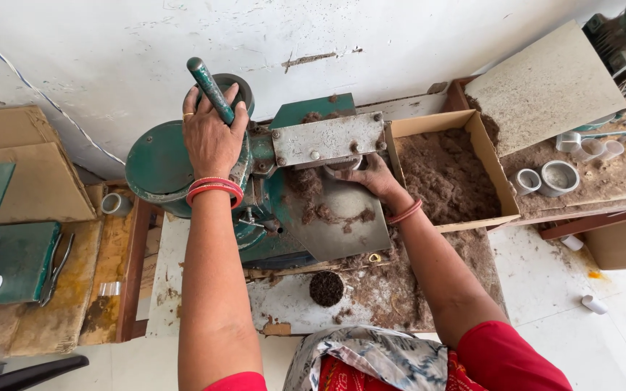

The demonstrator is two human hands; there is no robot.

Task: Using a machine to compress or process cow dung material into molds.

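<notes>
We grip the green lever (209, 89) with our left hand (211, 137), fingers wrapped tight round it, above the green press (182, 174). Our right hand (372, 176) sits under the press's metal plate (327, 139), fingers curled on brown fibre (320, 212) on the steel chute (342, 224); whether it pinches any we cannot tell. Just right of that hand stands a cardboard box (494, 174) of the same fibre. Below it, near our lap, sits a small filled cup (326, 288).

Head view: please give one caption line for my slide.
Left hand grips green press lever; right hand feeds brown fibre.
</notes>
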